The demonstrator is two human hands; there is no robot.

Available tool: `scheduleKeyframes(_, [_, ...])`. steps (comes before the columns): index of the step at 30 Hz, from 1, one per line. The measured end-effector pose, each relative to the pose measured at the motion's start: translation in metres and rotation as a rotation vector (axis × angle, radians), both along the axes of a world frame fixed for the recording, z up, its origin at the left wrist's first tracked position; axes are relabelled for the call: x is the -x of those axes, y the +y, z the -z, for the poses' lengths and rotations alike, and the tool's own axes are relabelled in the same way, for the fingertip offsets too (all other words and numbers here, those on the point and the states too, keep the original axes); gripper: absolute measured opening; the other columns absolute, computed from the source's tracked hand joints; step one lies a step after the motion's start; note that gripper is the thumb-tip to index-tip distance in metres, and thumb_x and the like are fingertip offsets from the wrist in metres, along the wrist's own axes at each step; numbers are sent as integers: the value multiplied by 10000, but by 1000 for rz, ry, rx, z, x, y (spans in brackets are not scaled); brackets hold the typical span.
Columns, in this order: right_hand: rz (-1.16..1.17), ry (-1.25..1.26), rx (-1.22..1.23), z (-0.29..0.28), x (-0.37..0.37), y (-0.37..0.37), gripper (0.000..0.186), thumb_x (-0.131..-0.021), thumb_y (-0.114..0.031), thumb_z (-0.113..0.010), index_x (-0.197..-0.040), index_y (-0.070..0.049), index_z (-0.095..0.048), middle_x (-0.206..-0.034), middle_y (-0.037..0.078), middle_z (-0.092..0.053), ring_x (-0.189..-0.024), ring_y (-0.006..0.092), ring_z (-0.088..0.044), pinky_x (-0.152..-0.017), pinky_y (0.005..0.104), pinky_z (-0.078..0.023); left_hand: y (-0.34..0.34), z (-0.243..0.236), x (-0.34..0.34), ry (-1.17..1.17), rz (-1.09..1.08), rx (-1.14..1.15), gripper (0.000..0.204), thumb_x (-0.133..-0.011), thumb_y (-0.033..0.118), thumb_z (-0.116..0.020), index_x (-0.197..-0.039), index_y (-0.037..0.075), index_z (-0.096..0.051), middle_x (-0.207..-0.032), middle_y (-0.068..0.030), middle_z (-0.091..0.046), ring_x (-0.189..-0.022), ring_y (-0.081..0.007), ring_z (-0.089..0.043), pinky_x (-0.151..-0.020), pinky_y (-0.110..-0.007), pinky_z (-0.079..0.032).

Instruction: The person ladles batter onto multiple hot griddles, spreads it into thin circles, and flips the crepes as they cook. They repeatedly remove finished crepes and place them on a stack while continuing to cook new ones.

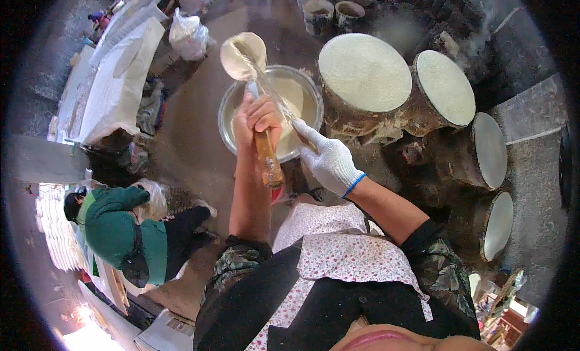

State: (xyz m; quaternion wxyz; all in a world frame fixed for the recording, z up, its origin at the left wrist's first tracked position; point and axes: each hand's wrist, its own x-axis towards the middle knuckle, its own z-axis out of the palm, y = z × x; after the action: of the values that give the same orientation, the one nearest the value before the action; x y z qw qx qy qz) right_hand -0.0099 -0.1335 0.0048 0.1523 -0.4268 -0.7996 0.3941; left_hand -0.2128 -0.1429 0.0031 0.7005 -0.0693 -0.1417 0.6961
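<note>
Left hand [258, 118]: bare, closed firmly round the ladle [231, 58], fingers wrapped where shank and wooden handle meet, so the handle's end juts back toward the apron [350, 257]; a high hold like that probably keeps the scoop steady.
Right hand [329, 157]: in a white glove with a blue cuff, partly closed on the near end of a wet-looking stick [276, 98]; the glove perhaps keeps the grip dry.
Ladle: raised, its scoop above the far left edge of the basin [225, 115], the handle slanting back over the basin's near edge.
Stick: laid slantwise across the ladle's shank, its far end in or just over the scoop; I can't tell whether it touches the inside.
Basin: metal, round, with pale liquid [305, 106] in it, right below both hands, likely so drips fall back inside.
Drums [347, 117]: lined up from the basin's right edge toward the floor's right side, pale tops turned up, within easy turning reach, I'd judge.
Co-worker [124, 227]: in green, bent over clear plastic [155, 200] toward the floor's left edge, well apart from the basin.
</note>
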Motion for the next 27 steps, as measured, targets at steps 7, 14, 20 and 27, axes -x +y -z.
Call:
scheduleKeyframes(7, [-37, 204, -96, -28, -19, -11, 575, -969, -86, -685, -1526, -136, -551, -1290, 251, -700, -1163, 345, -724, -952, 381, -577, -36, -10, 5, 225, -1, 120, 353, -1163, 256, -350, -865, 104, -460, -702, 27, -436, -519, -86, -421, -485, -254, -396])
scheduleKeyframes(14, [-82, 474, -19, -7, -14, 13, 556, -995, -4, -665, -1532, -17, -520, -1478, 156, -634, -1312, 169, -608, -1088, 312, -475, -41, 40, 33, -148, 44, 352, 328, -1140, 176, -398, -827, 94, -448, -670, 15, -434, -518, -89, -448, -473, -248, -433])
scheduleKeyframes(20, [73, 619, 103, 15, -44, 33, 547, -984, 38, -632, -1520, 33, -520, -1531, 141, -581, -1395, 173, -529, -1180, 328, -389, -42, 21, 64, 98, -12, 368, 375, -1155, 265, -400, -822, 97, -433, -690, 23, -418, -502, -73, -374, -462, -244, -381])
scheduleKeyframes(27, [477, 735, 219, 47, -148, 64, 554, -980, 27, -639, -1520, 42, -517, -1563, 124, -548, -1429, 172, -503, -1190, 327, -379, 84, 10, -44, 1278, -400, 581, 369, -1146, 241, -417, -1495, 144, -488, -653, 22, -375, -470, -82, -364, -405, -268, -377])
